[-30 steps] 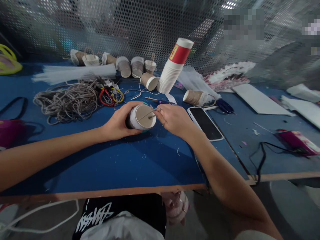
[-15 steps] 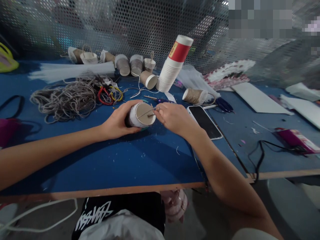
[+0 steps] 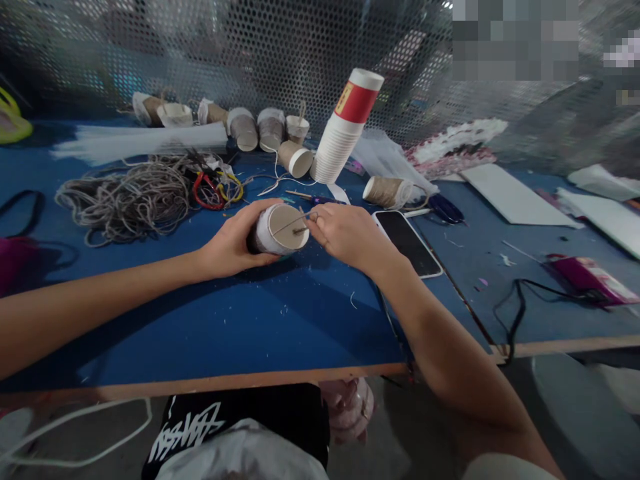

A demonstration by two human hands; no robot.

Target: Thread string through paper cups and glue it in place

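Note:
My left hand (image 3: 231, 243) is wrapped round a white paper cup (image 3: 281, 229) that lies on its side on the blue table (image 3: 210, 320), its brown base turned toward me. My right hand (image 3: 350, 235) pinches a thin twine strand (image 3: 287, 225) that runs across that base. Both hands sit at the middle of the table. A tangled heap of grey-brown twine (image 3: 127, 195) lies to the left behind my left hand.
A tilted stack of white cups with a red top one (image 3: 344, 133) stands behind my hands. Several twine-wrapped cups (image 3: 260, 130) line the perforated back screen. A black phone (image 3: 407, 242) lies right of my right hand, with scissors (image 3: 445, 208), red and yellow wires (image 3: 215, 189) and a magenta tool (image 3: 593, 283) around.
The view has drifted slightly; my hands keep the same hold on the cup and the twine, with only small shifts of the right fingers.

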